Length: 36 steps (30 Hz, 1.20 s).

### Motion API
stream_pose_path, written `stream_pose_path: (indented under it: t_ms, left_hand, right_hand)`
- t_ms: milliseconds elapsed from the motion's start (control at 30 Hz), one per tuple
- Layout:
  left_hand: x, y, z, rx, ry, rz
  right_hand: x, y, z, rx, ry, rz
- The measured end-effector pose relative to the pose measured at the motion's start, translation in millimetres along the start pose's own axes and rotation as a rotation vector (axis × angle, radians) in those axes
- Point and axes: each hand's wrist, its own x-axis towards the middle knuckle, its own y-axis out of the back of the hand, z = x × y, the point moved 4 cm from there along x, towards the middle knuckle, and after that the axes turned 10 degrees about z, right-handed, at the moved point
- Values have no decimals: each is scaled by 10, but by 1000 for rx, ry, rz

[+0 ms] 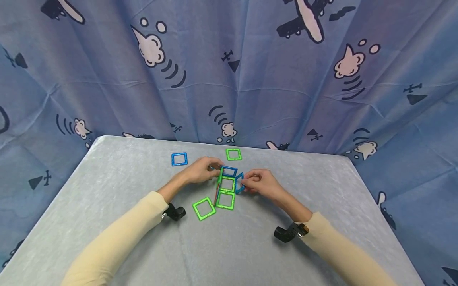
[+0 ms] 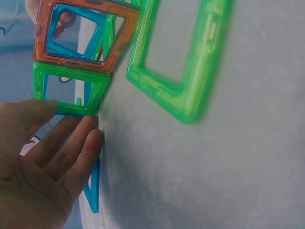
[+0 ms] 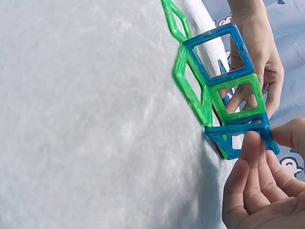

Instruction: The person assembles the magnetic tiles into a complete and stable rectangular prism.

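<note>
Upright green square (image 2: 71,109) and orange-red square (image 2: 71,65) stand side by side in the left wrist view. My left hand (image 1: 204,170) has its thumb and fingertips at the green one's end edge, pinching it. My right hand (image 1: 261,183) pinches a blue square (image 1: 236,186) between thumb and fingers, tilted against the right side of the joined frames. The right wrist view shows that blue piece (image 3: 217,135) touching the structure beside an upright green square (image 3: 260,102). Two green squares (image 1: 225,208) lie flat in a row, with a blue square (image 1: 229,175) at the far end.
A loose green square (image 1: 204,217) lies near the structure's left front. Farther back are a blue square (image 1: 179,164) at the left and another green square (image 1: 234,159). The pale cloth-covered table (image 1: 229,246) meets a blue patterned curtain (image 1: 200,115) behind.
</note>
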Motion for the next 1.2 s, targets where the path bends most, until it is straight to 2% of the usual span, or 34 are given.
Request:
stream_pose_path:
  t_ms: [233,533,800,1200]
  left_hand:
    - [13,-8,-6,-9,18,2]
    - [12,-7,9,-7,-6,0]
    - [33,-16,-13,-13,-4,5]
    - [28,-12,10,-15,0,2]
  right_hand:
    - [21,-56,-17,18,-45,-8]
    - [50,-131,-53,64,-66,-24]
    - [71,-176,-90,142,-103,-43]
    - [71,-188,-70,178,-125,-21]
